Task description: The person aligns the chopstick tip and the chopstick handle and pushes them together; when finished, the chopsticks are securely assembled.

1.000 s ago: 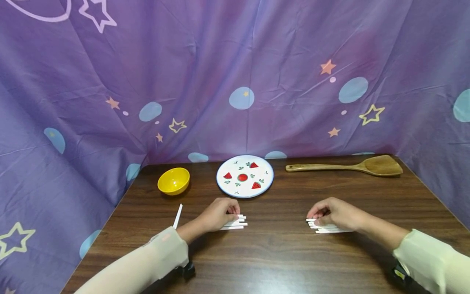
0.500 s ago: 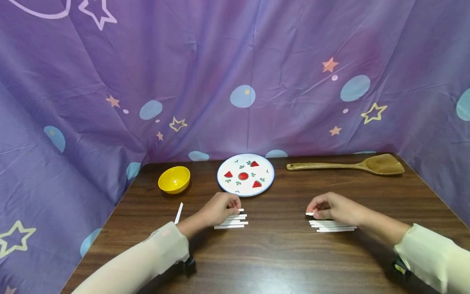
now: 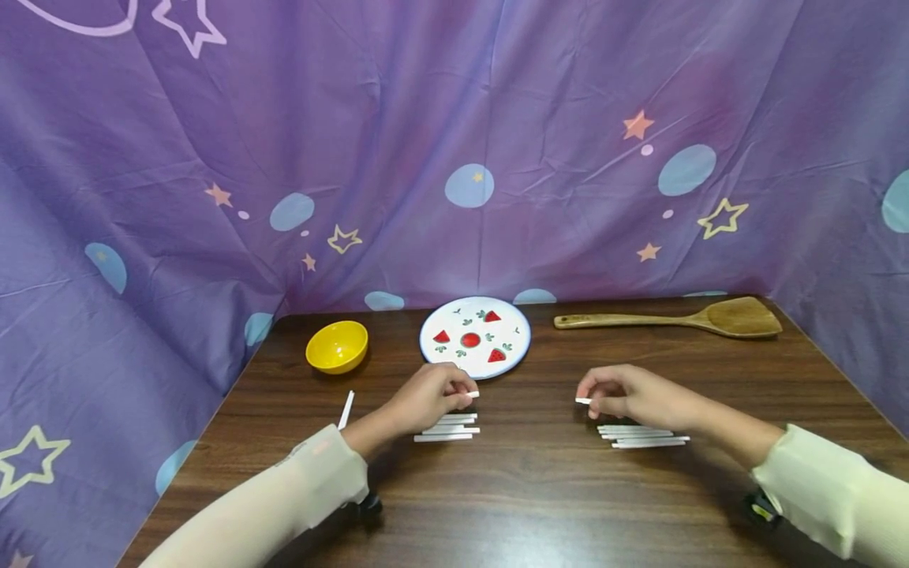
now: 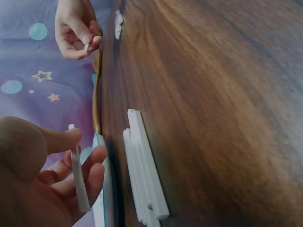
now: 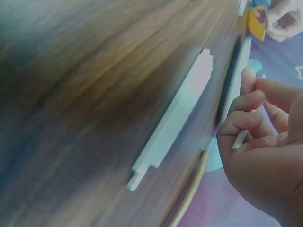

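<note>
My left hand [image 3: 435, 396] pinches a short white stick [image 4: 79, 177] between thumb and fingertips, raised over the table. In the left wrist view, that stick runs across the fingers. Just below it, several white sticks [image 3: 446, 431] lie side by side in a small group. My right hand [image 3: 634, 397] pinches another white stick [image 5: 240, 138], mostly hidden by the fingers. Near that hand, a second group of white sticks [image 3: 639, 436] lies on the brown table [image 3: 540, 481]. The hands face each other, with a gap between the two held sticks.
At the back stand a yellow bowl [image 3: 337, 347] and a white plate [image 3: 514, 335] with watermelon prints. A wooden spatula [image 3: 632, 321] lies back right. Thin white sticks [image 3: 346, 410] lie by the left forearm, partly hidden. A purple curtain [image 3: 398, 158] hangs behind the table.
Both hands have lifted a white stick from its group, the rest staying on the table. The left hand has moved slightly right and away; the right hand has moved slightly left.
</note>
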### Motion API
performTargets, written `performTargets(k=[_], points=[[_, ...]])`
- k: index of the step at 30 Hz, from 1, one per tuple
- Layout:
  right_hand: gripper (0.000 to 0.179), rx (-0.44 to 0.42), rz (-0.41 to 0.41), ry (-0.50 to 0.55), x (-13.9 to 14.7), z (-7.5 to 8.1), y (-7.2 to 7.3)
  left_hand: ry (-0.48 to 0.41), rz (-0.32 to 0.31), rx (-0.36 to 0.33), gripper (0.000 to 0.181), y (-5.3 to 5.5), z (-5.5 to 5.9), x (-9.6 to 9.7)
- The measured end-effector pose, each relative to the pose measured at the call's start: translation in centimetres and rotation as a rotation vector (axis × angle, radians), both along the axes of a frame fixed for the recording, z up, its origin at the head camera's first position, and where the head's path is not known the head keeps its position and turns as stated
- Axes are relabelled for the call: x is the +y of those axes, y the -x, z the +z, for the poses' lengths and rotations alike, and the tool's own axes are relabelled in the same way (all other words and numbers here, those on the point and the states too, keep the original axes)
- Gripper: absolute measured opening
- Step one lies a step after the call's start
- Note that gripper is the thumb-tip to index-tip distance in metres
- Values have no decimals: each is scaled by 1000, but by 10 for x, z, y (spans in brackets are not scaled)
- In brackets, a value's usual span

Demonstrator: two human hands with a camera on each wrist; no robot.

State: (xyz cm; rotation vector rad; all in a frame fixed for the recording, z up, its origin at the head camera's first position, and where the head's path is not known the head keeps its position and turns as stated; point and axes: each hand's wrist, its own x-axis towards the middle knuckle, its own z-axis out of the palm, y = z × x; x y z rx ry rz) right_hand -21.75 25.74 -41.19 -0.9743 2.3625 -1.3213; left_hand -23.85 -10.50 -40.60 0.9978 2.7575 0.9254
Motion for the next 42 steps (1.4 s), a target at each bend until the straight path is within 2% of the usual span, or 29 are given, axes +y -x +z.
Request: performTargets(k=[7,15,22,28,32,42], points=[[22,63,-43,-87,-16,13,0,-113,-43,-68,11,-2,8,6],[22,50,-99,-90,-34,30,-2,-196,-72,-83,13,-2,14,13],[18,112,-89,-48,-46,35,-3,-277,-107,-169,17,-5,21,19],[15,157,-125,-42,-58,38,-4,-334,-128,-263,16,-9,27,23],[15,157,-134,-20,-64,40,-6,-380,-130,-329,13,-9,29,26],[5,171,-135,56,-77,40,-9,-506,-59,-443,13,-12,33,33]])
